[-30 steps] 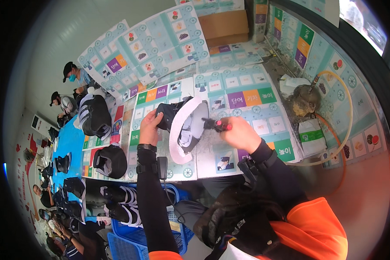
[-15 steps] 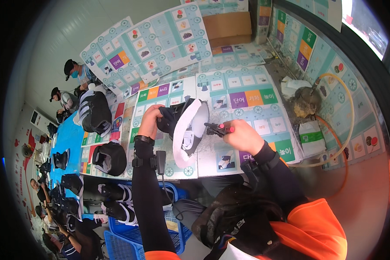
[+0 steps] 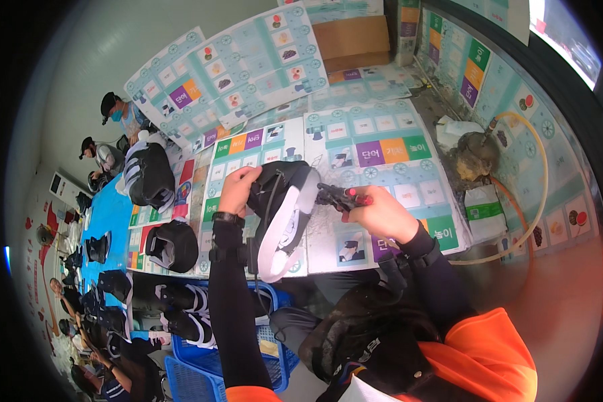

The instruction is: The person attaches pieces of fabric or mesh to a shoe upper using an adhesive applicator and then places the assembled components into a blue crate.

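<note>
Left hand (image 3: 238, 191) clamped on black shoe (image 3: 281, 211) held over bench (image 3: 382, 154), right hand (image 3: 378, 214) clamped on red-tipped tool (image 3: 342, 196) at its white sole; black cap (image 3: 172, 246) lies left, blue crate (image 3: 208, 362) below.

The table (image 3: 409, 221) is covered with printed game-board sheets (image 3: 382, 147). A black shoe upper (image 3: 172, 245) lies near its near edge at the left, a bigger black-and-white one (image 3: 147, 175) farther along that side.

matt black shoe (image 3: 285, 201), white rubber sole
</note>
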The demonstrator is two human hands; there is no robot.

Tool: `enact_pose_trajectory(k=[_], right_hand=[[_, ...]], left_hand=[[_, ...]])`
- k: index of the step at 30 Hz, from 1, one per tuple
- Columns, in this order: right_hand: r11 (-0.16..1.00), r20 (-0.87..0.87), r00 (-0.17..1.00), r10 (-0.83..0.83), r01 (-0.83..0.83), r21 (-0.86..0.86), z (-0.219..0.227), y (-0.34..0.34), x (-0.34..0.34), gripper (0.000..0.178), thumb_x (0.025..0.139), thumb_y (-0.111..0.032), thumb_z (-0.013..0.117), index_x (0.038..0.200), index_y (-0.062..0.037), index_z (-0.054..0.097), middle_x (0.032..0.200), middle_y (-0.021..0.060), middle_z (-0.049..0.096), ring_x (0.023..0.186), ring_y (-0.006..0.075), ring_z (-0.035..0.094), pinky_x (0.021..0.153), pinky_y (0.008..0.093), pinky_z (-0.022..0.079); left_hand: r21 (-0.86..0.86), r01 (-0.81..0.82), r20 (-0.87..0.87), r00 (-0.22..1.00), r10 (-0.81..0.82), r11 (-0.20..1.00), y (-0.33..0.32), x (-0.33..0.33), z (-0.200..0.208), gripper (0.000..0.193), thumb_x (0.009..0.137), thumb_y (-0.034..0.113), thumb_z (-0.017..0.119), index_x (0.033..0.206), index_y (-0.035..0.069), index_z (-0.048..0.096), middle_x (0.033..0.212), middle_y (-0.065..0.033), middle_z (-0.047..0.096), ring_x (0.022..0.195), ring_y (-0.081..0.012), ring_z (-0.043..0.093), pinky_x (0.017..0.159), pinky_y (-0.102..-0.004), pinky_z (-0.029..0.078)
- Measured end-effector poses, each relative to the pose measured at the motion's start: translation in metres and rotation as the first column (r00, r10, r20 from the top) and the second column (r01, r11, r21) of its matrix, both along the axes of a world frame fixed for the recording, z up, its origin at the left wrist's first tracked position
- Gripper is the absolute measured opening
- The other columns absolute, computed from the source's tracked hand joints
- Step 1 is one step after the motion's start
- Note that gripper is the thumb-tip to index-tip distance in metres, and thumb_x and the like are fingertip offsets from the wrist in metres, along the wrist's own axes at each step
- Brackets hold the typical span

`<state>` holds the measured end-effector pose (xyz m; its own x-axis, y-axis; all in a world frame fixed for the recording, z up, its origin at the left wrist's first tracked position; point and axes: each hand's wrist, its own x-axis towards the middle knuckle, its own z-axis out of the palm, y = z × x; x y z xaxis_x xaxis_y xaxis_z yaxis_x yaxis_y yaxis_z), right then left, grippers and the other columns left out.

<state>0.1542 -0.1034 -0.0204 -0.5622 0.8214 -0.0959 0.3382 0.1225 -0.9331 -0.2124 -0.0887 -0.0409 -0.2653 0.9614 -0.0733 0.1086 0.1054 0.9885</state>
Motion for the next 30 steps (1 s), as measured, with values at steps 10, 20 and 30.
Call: enact_pose_trajectory(k=[10, 20, 30], right_hand=[[0.951, 0.039, 0.999, -0.022, 0.009, 0.309, -0.012, 0.026, -0.023, 0.022, 0.076, -0.014, 0.056, 0.077, 0.0057, 0.065, 0.079, 0.0314, 0.064, 0.08, 0.0524, 0.061, 0.073, 0.0568, 0.049], [0.975, 0.077, 0.995, 0.059, -0.074, 0.208, -0.018, 0.021, -0.023, 0.025, 0.074, -0.014, 0.059, 0.087, 0.0062, 0.068, 0.082, 0.0323, 0.065, 0.081, 0.0529, 0.062, 0.072, 0.054, 0.051], [0.975, 0.081, 0.996, -0.032, 0.013, 0.224, -0.017, 0.01, -0.018, 0.025, 0.075, -0.015, 0.061, 0.087, 0.0051, 0.069, 0.083, 0.0331, 0.065, 0.085, 0.0521, 0.063, 0.077, 0.0554, 0.051]], left_hand=[[0.129, -0.031, -0.043, 0.998, 0.037, 0.991, 0.005, -0.004, -0.043, 0.025, 0.102, 0.027, 0.07, 0.106, 0.003, 0.074, 0.093, 0.0066, 0.063, 0.085, -0.0043, 0.053, 0.077, -0.0223, 0.042], [0.158, 0.041, -0.122, 0.992, -0.021, 0.987, 0.005, -0.014, -0.049, 0.025, 0.104, 0.028, 0.067, 0.107, 0.004, 0.071, 0.09, 0.0067, 0.063, 0.081, -0.0035, 0.056, 0.073, -0.0213, 0.044], [0.147, 0.016, -0.09, 0.996, -0.003, 0.989, 0.004, -0.005, -0.046, 0.023, 0.104, 0.028, 0.067, 0.106, 0.005, 0.07, 0.088, 0.0079, 0.062, 0.079, -0.0027, 0.054, 0.071, -0.0206, 0.043]])
